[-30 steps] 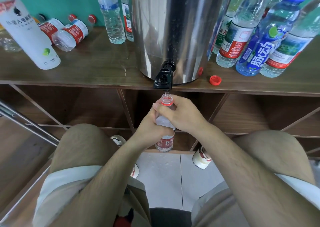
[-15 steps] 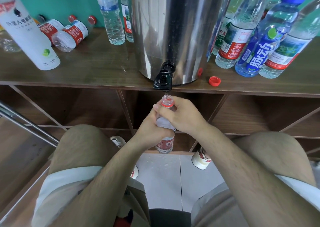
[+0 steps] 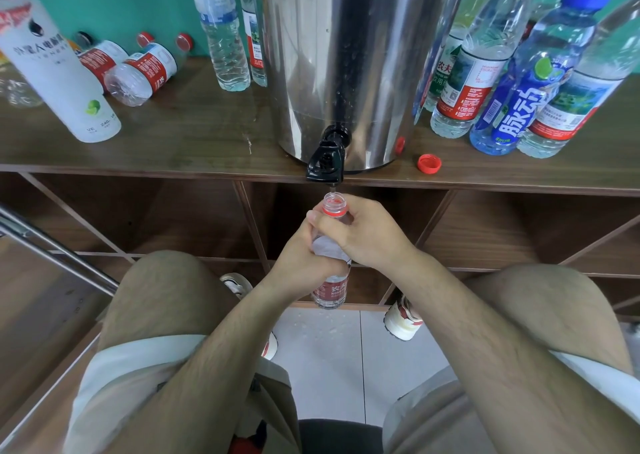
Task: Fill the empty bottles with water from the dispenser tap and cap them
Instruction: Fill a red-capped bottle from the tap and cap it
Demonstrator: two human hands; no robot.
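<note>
Both hands, the left hand (image 3: 300, 263) and right hand (image 3: 363, 233), were wrapped tight around the uncapped bottle (image 3: 331, 245), held upright just under the black tap (image 3: 325, 162). A loose red cap (image 3: 428, 162) lay on the shelf (image 3: 194, 141) at the tap's three o'clock.

Bare forearms, no sleeves; left hand (image 3: 298, 263) and right hand (image 3: 367, 235) bare. Pale grey-white knee-length cloth shorts (image 3: 138, 360). White low sneakers with red accents (image 3: 403, 322). No watch or rings seen.
</note>
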